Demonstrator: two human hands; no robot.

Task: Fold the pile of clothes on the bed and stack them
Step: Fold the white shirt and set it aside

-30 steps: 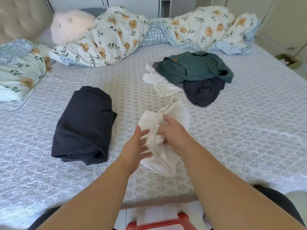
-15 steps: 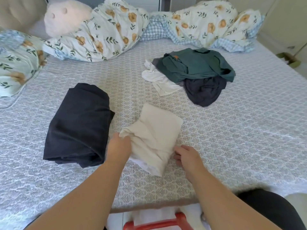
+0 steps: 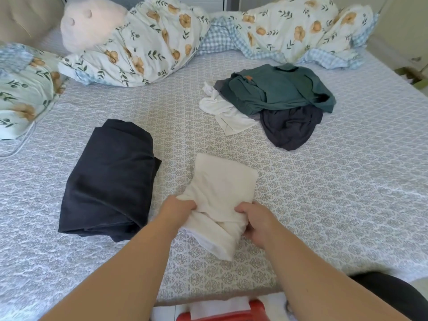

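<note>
Patterned bedspread (image 3: 324, 193) carries a folded cream garment (image 3: 222, 181) near its front edge, gripped by the left hand (image 3: 178, 210) and right hand (image 3: 256, 220); folded dark clothes (image 3: 108, 179) lie just left, the unfolded pile (image 3: 275, 100) beyond

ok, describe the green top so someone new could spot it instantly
On the patterned bed, look far right of centre for the unfolded heap. The green top lies crumpled on top of it, over a dark garment and beside a white one: the only green piece.
</note>
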